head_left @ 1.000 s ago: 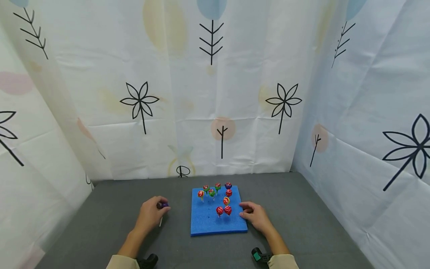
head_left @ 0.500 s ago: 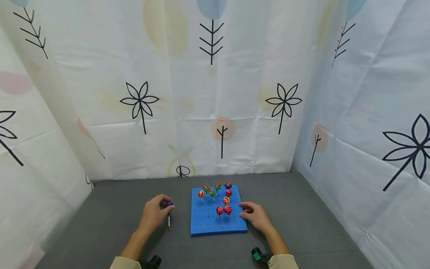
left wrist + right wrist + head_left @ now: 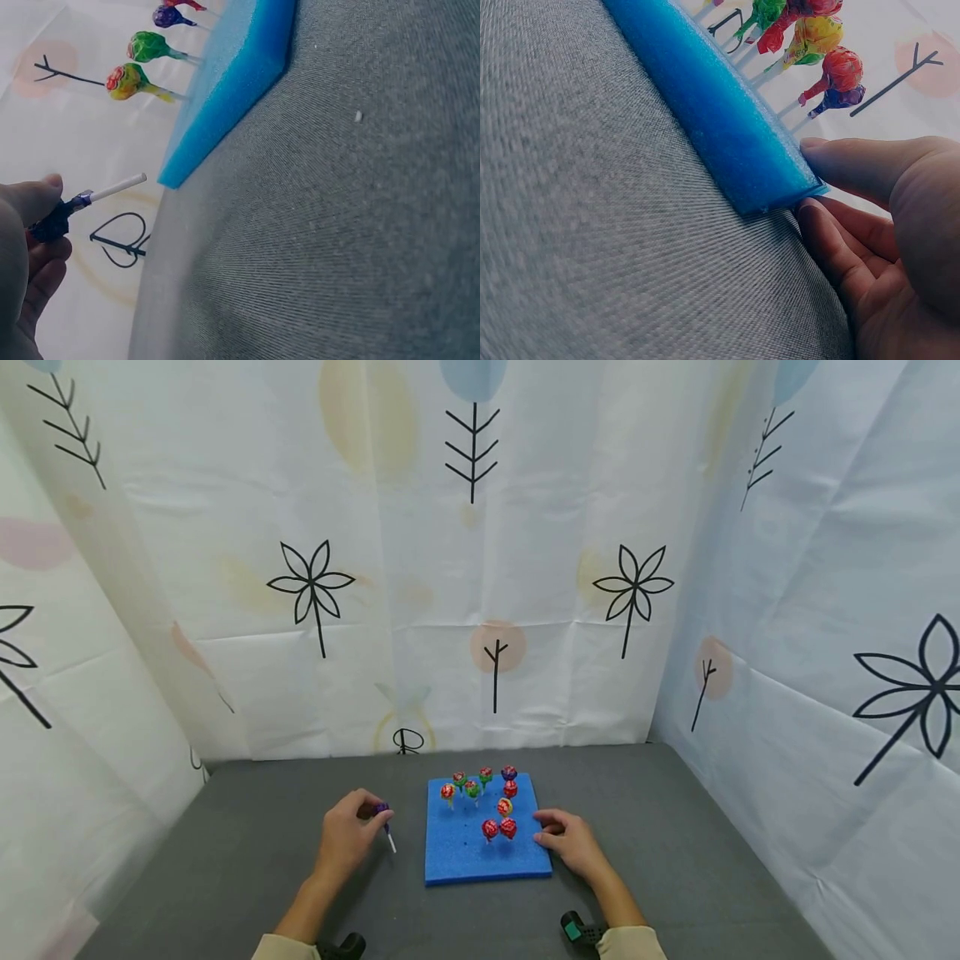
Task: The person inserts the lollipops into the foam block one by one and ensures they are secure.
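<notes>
In the head view my left hand (image 3: 351, 831) pinches a purple-wrapped lollipop (image 3: 383, 814) by its candy end, left of the blue foam board (image 3: 450, 852). The left wrist view shows this lollipop's white stick (image 3: 120, 187) pointing out from the fingers, apart from the board. At the board's right edge, my right hand (image 3: 568, 841) grips the foam between thumb (image 3: 832, 154) and fingers. Several wrapped lollipops stand upright by their sticks in the board, among them a yellow and red one (image 3: 126, 81), a green one (image 3: 148, 46) and a red pair near the front (image 3: 498, 829).
The board lies on a grey cloth-covered table (image 3: 300, 793). White printed curtains (image 3: 555, 543) enclose the back and sides. A small white speck (image 3: 358, 116) lies on the cloth. Small dark holes show in the board's top. Each wrist wears a dark device (image 3: 582, 930).
My left hand has shifted slightly right, toward the board, and the lollipop's stick has swung from pointing down-left to pointing down-right. The right hand stays at the board's edge.
</notes>
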Available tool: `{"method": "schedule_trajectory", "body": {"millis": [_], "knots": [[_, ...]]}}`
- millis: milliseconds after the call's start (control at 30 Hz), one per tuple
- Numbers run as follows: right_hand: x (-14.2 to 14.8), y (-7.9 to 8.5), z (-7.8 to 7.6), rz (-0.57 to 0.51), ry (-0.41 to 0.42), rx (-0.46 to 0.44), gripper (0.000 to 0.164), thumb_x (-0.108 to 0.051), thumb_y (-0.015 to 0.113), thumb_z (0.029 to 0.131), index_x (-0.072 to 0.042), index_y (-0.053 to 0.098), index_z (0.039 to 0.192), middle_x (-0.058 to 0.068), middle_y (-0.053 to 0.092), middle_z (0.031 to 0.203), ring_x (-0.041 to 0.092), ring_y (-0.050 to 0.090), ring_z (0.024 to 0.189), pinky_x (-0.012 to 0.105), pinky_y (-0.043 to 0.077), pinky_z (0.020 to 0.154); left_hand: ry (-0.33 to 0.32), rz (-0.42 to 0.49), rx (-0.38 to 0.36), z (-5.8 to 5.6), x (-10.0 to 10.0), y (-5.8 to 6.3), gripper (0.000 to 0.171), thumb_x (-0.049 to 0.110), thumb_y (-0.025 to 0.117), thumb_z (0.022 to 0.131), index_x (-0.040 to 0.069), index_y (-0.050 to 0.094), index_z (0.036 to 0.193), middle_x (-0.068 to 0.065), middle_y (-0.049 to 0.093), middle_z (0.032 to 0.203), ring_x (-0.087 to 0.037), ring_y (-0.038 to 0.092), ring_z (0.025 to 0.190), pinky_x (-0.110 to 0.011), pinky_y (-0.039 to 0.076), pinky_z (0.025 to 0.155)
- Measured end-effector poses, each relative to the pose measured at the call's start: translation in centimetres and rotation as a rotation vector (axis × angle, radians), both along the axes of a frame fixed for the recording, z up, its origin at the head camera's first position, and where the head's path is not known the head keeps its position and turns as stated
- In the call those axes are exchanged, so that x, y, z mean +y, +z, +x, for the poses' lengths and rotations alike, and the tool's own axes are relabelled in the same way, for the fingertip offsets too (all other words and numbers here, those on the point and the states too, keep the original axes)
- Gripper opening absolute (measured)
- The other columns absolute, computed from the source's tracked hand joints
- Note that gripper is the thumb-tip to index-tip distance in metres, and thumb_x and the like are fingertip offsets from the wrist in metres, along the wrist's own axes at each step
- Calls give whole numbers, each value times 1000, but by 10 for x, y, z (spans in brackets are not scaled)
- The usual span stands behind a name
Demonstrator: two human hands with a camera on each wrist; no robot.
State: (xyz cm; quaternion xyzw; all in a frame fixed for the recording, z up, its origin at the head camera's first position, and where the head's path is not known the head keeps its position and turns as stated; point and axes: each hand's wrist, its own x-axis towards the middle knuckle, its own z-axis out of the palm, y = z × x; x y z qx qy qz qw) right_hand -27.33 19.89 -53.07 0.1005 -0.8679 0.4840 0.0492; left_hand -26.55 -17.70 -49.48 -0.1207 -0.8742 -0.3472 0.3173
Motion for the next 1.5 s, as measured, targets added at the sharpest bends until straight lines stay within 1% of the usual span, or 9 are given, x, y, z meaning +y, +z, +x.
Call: {"method": "schedule_trajectory", "body": {"millis": [167,333,567,667,967,1100,1200,1367,1500], "knots": [[1,1,0,1,2,9,31,-12,73,87,-4,67,116,3,66,101,18,60,89,40,51,80,-4,12,57,0,3,4,23,9,84,75,10,64,87,1,63,82,-10,59,75,-35,54,69],[1,1,0,-5,3,18,32,-12,74,86,-2,67,116,4,66,99,18,60,87,39,51,79,-5,16,84,-1,8,4,26,7,85,74,9,63,88,0,62,84,-12,60,77,-35,54,70],[1,0,0,5,23,45,32,-13,74,87,-2,67,116,4,67,101,17,60,87,34,51,77,-37,16,152,0,18,2,28,3,86,71,7,64,88,-2,63,86,-13,62,79,-36,54,70],[1,-1,0,-1,24,40,32,-12,74,86,-3,67,116,5,67,102,17,60,88,32,50,78,-53,13,183,0,23,2,30,2,87,69,7,64,88,-3,64,87,-14,62,80,-37,54,71],[1,0,-1,-6,18,27,32,-12,74,86,-3,67,116,4,66,100,17,59,88,33,50,78,-63,3,252,-4,40,-1,32,3,88,69,6,62,88,-5,63,89,-18,63,81,-39,55,71],[1,1,-1,-2,20,28,32,-12,74,87,-3,67,117,3,66,101,17,59,88,33,50,78,-75,0,280,-2,46,-2,34,2,88,68,6,62,89,-6,63,90,-19,63,82,-39,55,71],[1,1,0,2,19,26,32,-12,73,87,-3,67,117,3,66,100,17,59,88,33,50,77,-91,8,302,-1,49,-3,35,1,88,68,6,62,90,-6,62,90,-19,62,82,-38,55,72],[1,2,1,2,14,16,31,-12,73,87,-4,67,117,3,66,100,16,59,87,30,50,77,-121,13,327,-2,55,-4,35,1,87,68,5,62,91,-5,60,90,-17,61,83,-31,53,74],[0,2,2,-2,15,18,32,-13,74,87,-4,67,116,4,66,100,17,59,88,31,50,77,-135,16,327,-2,61,-5,35,2,88,68,6,63,91,-4,60,90,-16,60,84,-28,53,75]]}}
